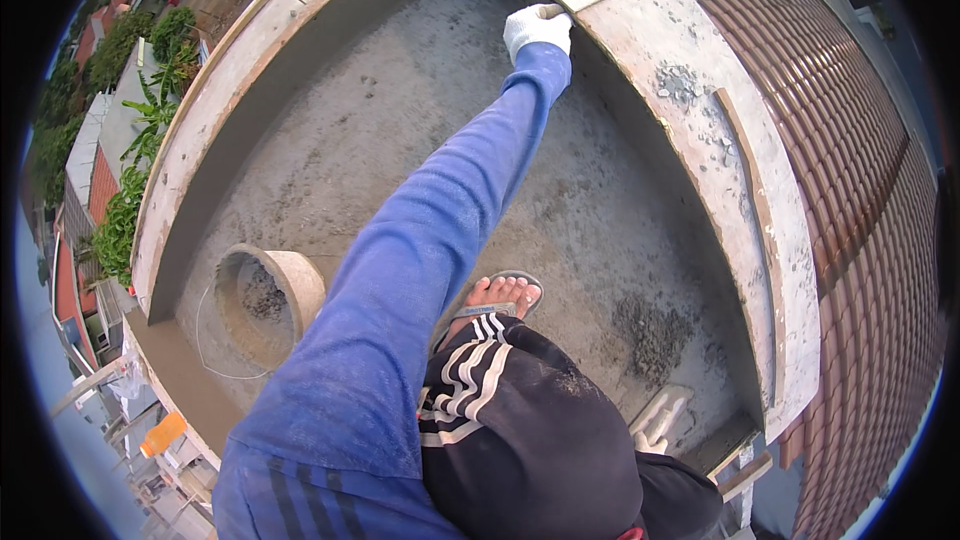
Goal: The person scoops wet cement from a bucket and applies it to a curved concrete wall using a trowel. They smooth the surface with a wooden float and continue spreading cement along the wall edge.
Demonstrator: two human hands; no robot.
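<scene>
My left hand [540, 30], in a white glove, reaches far ahead in a blue sleeve to the inner top edge of the low wall [625, 15]. Its fingers are curled closed; what they hold, if anything, is hidden. At the lower right my right hand [651, 443], also gloved and mostly hidden behind my dark trouser leg, is closed on a plastering trowel [662, 414]. The trowel is pale and rectangular, low over the concrete floor [560, 210]. Wet grey render covers the wall's inner faces.
A mortar bucket [297, 285] with a wire handle stands left of my arm, some grey mix inside. Mortar [650, 335] lies heaped on the floor at right. My sandalled foot [500, 295] is between them. Crumbs [678, 85] and a wooden strip [750, 180] lie on the right wall top; roof tiles [850, 130] lie beyond.
</scene>
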